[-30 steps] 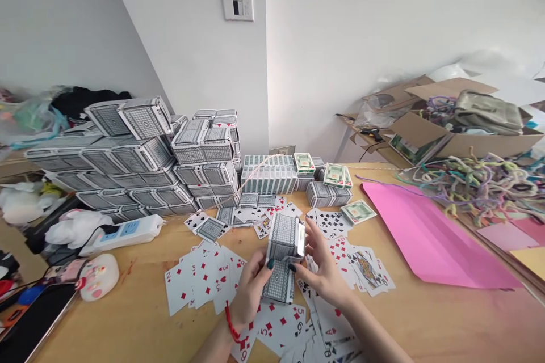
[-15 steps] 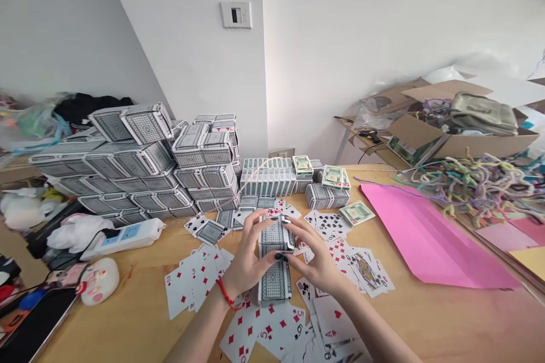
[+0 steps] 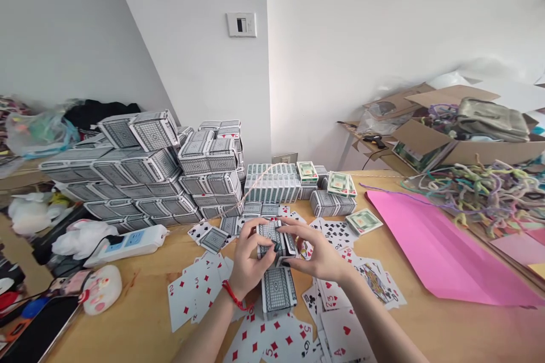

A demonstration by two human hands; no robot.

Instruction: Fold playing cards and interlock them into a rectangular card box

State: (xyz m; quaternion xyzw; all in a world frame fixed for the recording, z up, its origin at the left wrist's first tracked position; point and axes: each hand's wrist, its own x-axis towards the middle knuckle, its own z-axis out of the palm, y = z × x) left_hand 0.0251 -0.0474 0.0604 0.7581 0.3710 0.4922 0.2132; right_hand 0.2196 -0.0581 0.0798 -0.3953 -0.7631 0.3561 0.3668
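Observation:
Between my hands is a box folded from grey-backed playing cards [image 3: 268,231], with a card edge jutting out at its right side. My left hand [image 3: 247,258] grips its left side, the thumb lying across the near face. My right hand [image 3: 318,250] has its fingers over the top right edge and its thumb low at the near right corner. Just in front lies a second card box [image 3: 279,290], partly covered by loose cards' edges; whether the two boxes touch is hard to see. Loose face-up cards [image 3: 198,289] spread on both sides.
Stacked card boxes [image 3: 140,167] form a wall at the back left. Packed card decks [image 3: 272,181] stand at the back middle. A power strip [image 3: 128,244] lies left, pink paper [image 3: 430,255] right, beside a heap of coloured pipe cleaners [image 3: 477,187].
The view has tipped up slightly, so the table sits lower. My left thumb has moved up onto the box, and its right side now shows a card edge sticking out.

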